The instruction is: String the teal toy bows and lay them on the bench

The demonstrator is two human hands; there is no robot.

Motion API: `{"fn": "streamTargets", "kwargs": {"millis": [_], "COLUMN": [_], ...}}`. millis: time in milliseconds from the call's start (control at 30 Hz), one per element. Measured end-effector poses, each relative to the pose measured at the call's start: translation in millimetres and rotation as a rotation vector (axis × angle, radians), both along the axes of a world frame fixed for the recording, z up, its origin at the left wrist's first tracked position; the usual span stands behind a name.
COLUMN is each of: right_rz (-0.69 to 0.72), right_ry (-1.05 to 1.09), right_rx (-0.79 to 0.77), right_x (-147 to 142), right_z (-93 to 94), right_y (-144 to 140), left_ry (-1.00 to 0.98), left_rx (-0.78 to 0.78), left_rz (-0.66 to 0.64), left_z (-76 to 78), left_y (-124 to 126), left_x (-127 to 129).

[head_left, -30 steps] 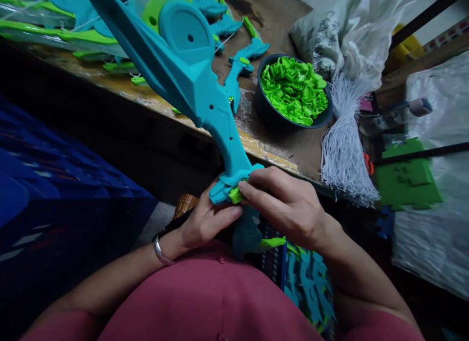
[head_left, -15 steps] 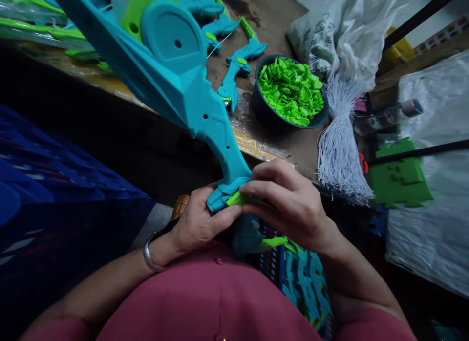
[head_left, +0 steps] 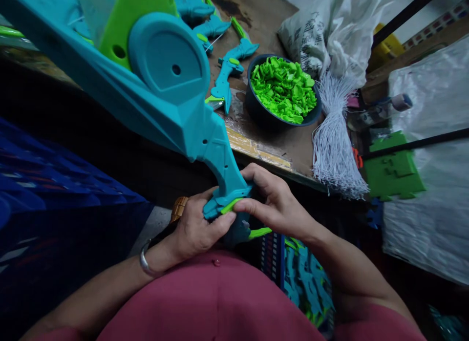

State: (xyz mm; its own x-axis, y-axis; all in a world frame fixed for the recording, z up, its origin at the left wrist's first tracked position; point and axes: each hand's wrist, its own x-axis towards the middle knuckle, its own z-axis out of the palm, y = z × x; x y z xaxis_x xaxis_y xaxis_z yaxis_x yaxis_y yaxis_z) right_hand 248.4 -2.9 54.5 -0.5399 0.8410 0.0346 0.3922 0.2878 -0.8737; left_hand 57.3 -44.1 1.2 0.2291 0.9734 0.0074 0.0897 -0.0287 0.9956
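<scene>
A large teal plastic toy bow (head_left: 205,121) slants from the upper left down to my waist. My left hand (head_left: 200,223) is closed around its lower part, thumb on the near face. A small bright green plastic piece (head_left: 230,205) lies against the bow beside that thumb. My right hand (head_left: 273,199) presses its thumb on the green piece, while its fingers curl behind the bow's edge, partly hidden. The round disc (head_left: 168,67) and a green panel (head_left: 135,28) sit higher on the bow. Below my hands a green tip (head_left: 260,232) sticks out.
A dark bowl (head_left: 252,104) of green pieces stands on the workbench (head_left: 264,145) beside more teal bow parts (head_left: 227,72). White strings (head_left: 339,145) hang over the bench edge. Blue crates (head_left: 73,194) stand at left; a crate with teal parts (head_left: 308,277) is below right.
My right hand has shifted from pinching the green piece to pressing it with the thumb, and the piece sits closer against the bow. The bow's upper end is nearer the camera.
</scene>
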Motion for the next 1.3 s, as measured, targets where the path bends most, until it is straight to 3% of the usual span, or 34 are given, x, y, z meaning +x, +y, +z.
{"fn": "streamTargets", "kwargs": {"millis": [100,233,400,567,800,967,1033,1167,1300], "right_rz": [0.012,0.003,-0.021,0.044,0.114,0.116,0.098,0.043,0.062], "right_ry": [-0.030,-0.054,-0.015,0.070,-0.098,-0.108,-0.088,-0.120,-0.174], "right_rx": [0.097,0.111,-0.109,-0.299,-0.027,-0.012,-0.063,-0.178,-0.248], "right_x": [-1.0,0.2,2.6,-1.6,-4.4,-2.3,-2.6,-7.2,-13.4], "right_z": [-8.0,-19.6,-26.1,-27.0,-23.2,-28.3,-29.5,-31.6,-35.0], "right_y": [0.6,7.0,16.3,17.7,9.8,11.1,16.2,35.8,63.6], "left_ry": [0.013,0.026,0.016,0.018,0.090,0.050,-0.026,-0.454,-0.598], "left_rx": [-0.032,-0.073,-0.136,-0.136,0.011,-0.039,-0.131,-0.401,-0.520], "left_rz": [0.012,0.000,-0.029,-0.141,-0.014,-0.017,-0.062,-0.169,-0.108], "left_z": [-6.0,-18.9,-34.2,-36.4,-32.2,-39.6,-43.1,-44.4,-38.0], "left_y": [2.2,6.2,10.1,5.5,-9.2,-5.8,1.5,22.3,45.5], "left_x": [2.1,3.8,-3.4,-17.2,-10.0,-10.4,-13.1,-13.9,-13.0]}}
